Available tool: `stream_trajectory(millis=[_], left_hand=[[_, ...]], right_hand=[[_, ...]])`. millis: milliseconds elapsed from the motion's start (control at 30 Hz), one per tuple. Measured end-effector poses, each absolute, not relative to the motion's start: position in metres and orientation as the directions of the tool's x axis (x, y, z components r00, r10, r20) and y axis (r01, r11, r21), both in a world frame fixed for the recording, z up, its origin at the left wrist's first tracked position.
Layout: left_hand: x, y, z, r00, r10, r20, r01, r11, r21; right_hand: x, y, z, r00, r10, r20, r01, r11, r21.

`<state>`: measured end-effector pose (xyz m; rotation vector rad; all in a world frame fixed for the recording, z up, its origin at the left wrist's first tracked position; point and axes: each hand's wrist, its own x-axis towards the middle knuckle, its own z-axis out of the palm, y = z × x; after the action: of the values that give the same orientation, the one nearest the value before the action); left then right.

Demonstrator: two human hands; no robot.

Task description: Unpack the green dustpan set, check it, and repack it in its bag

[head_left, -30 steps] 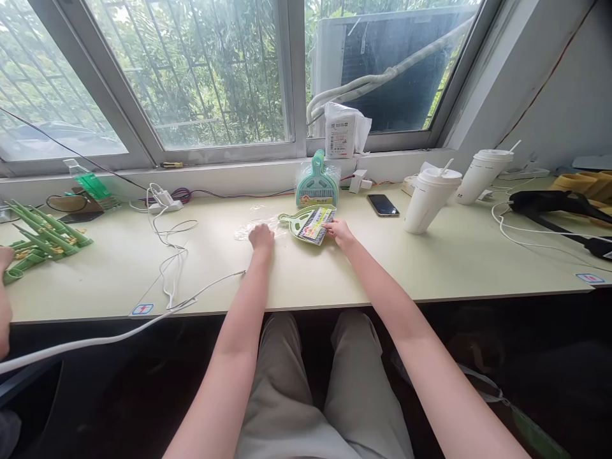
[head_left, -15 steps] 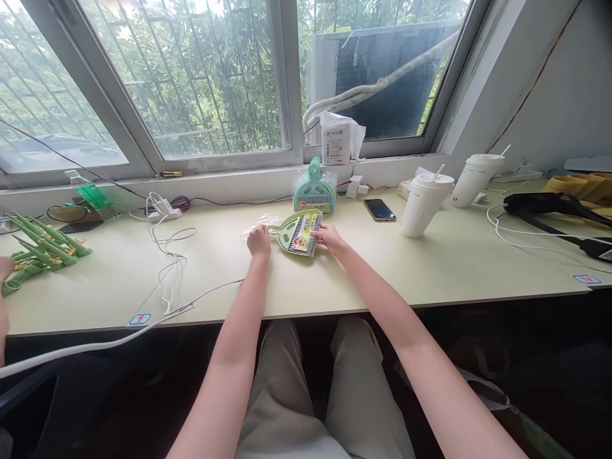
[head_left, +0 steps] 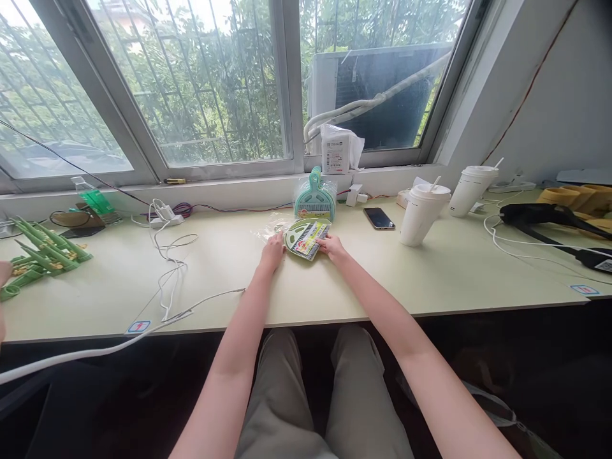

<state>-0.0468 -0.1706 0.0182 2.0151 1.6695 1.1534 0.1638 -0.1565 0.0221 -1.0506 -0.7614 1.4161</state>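
Note:
A green dustpan with a labelled brush over its pan lies at the middle of the table. My right hand pinches the right edge of the brush. At the dustpan's left side is my left hand, its fingers close together beside the rim; what they grip, if anything, is hidden. Clear plastic wrap lies behind my left hand. Just beyond, a wrapped teal dustpan set stands against the sill.
Right of the set lie a phone and two white cups. White cables run over the table's left part. Green pointed pieces lie far left, near another person's hand. A black strap is far right.
My left hand has left the handle side and moved right to the pan. The dustpan and brush have turned, with the handle now out of sight. The view has tilted up slightly.

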Motion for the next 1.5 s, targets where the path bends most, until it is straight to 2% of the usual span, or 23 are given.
stream_trajectory(millis=[133,267,467,733,800,867,933,967,1000,1033,1100,1133,1233,1400,1500], left_hand=[[-0.047,-0.172,0.020,-0.096,0.925,0.367,0.660,-0.217,0.719],[-0.042,-0.178,0.028,-0.085,0.890,0.448,0.637,-0.297,0.711],[-0.034,-0.185,0.036,0.034,0.808,0.588,0.567,-0.500,0.655],[-0.028,-0.190,0.039,0.056,0.741,0.669,0.656,-0.533,0.535],[-0.027,-0.193,0.045,-0.070,0.683,0.727,0.646,-0.525,0.555],[-0.030,-0.194,0.050,-0.354,0.598,0.719,0.590,-0.454,0.668],[-0.037,-0.191,0.054,-0.631,0.545,0.552,0.395,-0.387,0.833],[-0.041,-0.188,0.055,-0.691,0.585,0.425,0.233,-0.376,0.897],[-0.046,-0.184,0.054,-0.673,0.678,0.296,0.043,-0.364,0.931],[-0.050,-0.179,0.053,-0.581,0.791,0.193,-0.149,-0.337,0.930],[-0.056,-0.170,0.049,-0.319,0.941,0.117,-0.433,-0.254,0.865],[-0.057,-0.167,0.047,-0.228,0.966,0.124,-0.508,-0.226,0.831],[-0.055,-0.162,0.041,-0.156,0.975,0.156,-0.562,-0.217,0.798],[-0.039,-0.170,0.041,0.100,0.971,0.218,-0.492,-0.142,0.859],[-0.029,-0.174,0.041,0.202,0.959,0.197,-0.451,-0.087,0.888]], right_hand=[[0.161,-0.160,0.026,0.001,0.990,-0.140,-0.377,-0.129,-0.917],[0.162,-0.162,0.028,0.003,0.995,-0.098,-0.355,-0.091,-0.931],[0.163,-0.166,0.031,-0.059,0.998,-0.003,-0.350,-0.024,-0.937],[0.164,-0.161,0.030,0.000,0.998,0.059,-0.443,0.053,-0.895],[0.165,-0.160,0.029,0.004,0.998,0.067,-0.468,0.061,-0.882],[0.165,-0.160,0.029,0.004,0.996,0.088,-0.492,0.079,-0.867],[0.165,-0.159,0.028,0.004,0.993,0.120,-0.518,0.105,-0.849],[0.165,-0.159,0.028,0.001,0.991,0.136,-0.530,0.116,-0.840],[0.164,-0.159,0.028,-0.003,0.989,0.151,-0.539,0.125,-0.833],[0.164,-0.159,0.028,-0.011,0.987,0.162,-0.544,0.130,-0.829],[0.163,-0.160,0.028,-0.037,0.984,0.174,-0.537,0.127,-0.834],[0.162,-0.161,0.029,-0.053,0.983,0.174,-0.524,0.121,-0.843],[0.159,-0.163,0.028,-0.077,0.984,0.161,-0.483,0.104,-0.869],[0.157,-0.162,0.027,-0.015,0.988,0.156,-0.516,0.126,-0.847],[0.159,-0.159,0.027,0.009,0.987,0.159,-0.534,0.139,-0.834]])
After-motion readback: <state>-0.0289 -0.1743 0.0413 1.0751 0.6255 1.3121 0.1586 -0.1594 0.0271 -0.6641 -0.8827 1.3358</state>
